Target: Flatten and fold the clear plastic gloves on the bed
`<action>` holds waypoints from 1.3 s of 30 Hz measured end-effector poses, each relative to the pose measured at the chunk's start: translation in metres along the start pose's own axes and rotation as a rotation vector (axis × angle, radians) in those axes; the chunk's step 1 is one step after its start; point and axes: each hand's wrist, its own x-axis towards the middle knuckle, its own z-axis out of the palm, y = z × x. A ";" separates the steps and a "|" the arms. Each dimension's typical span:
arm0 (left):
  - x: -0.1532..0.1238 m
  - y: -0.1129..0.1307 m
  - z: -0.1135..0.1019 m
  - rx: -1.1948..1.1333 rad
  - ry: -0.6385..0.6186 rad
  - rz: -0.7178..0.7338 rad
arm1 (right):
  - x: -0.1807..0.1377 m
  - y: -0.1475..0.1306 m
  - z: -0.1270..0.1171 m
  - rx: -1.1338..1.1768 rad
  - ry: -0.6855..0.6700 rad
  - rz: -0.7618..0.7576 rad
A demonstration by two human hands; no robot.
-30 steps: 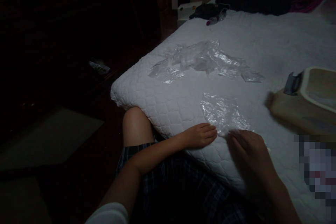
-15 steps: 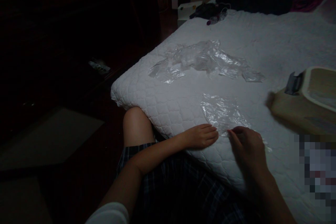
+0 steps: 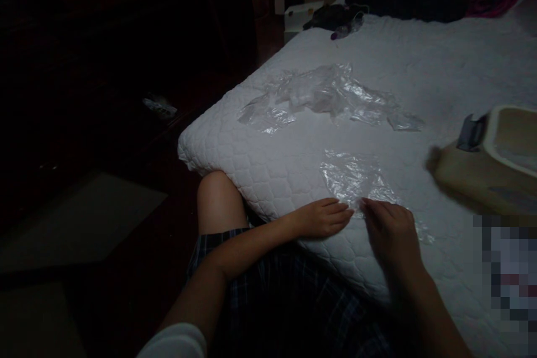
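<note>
Dim light is falling on the white quilted bed (image 3: 272, 170), where you are resting your left hand (image 3: 321, 218) flat, fingers together, just beside a clear plastic sheet (image 3: 352, 176). Your right hand (image 3: 392, 232), loosely curled, is touching its near edge; darkness is hiding whether the fingertips (image 3: 368, 203) are pinching it.

The left hand (image 3: 321, 218) is lying flat, touching the plastic sheet's (image 3: 352, 179) near edge; the right hand (image 3: 392, 232) is laying its fingertips on that edge.

We wear a white sleeve (image 3: 174, 342) at seven o'clock and dark plaid shorts (image 3: 272, 291) at six; left hand (image 3: 321, 218) and right hand (image 3: 392, 232) ungloved.
</note>
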 end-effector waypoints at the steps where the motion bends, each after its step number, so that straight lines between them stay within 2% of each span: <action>1: 0.000 0.000 0.000 0.000 -0.001 0.003 | 0.000 -0.001 0.000 -0.004 0.014 0.001; 5: -0.001 0.000 0.000 0.009 0.015 -0.004 | 0.002 -0.006 -0.002 0.004 0.049 -0.002; 10: -0.001 0.000 0.000 0.024 0.053 -0.010 | 0.002 -0.008 0.003 -0.027 -0.015 -0.104; 14: -0.001 0.000 0.001 0.024 0.100 -0.019 | 0.000 -0.005 0.010 -0.080 -0.077 -0.106; 17: -0.001 0.000 0.003 0.021 0.089 -0.017 | -0.001 -0.004 0.011 -0.094 -0.101 -0.108; 26: -0.002 0.001 0.005 0.017 0.159 -0.024 | -0.002 -0.002 0.001 0.056 -0.005 -0.084; 31: -0.002 0.000 0.005 0.029 0.167 -0.041 | -0.001 0.011 -0.021 0.119 0.048 -0.004; 36: -0.002 0.000 0.004 0.023 0.178 -0.068 | -0.007 0.021 -0.051 0.228 -0.083 0.236; 39: -0.002 0.000 0.006 0.004 0.173 -0.085 | -0.011 0.024 -0.062 0.279 -0.159 0.322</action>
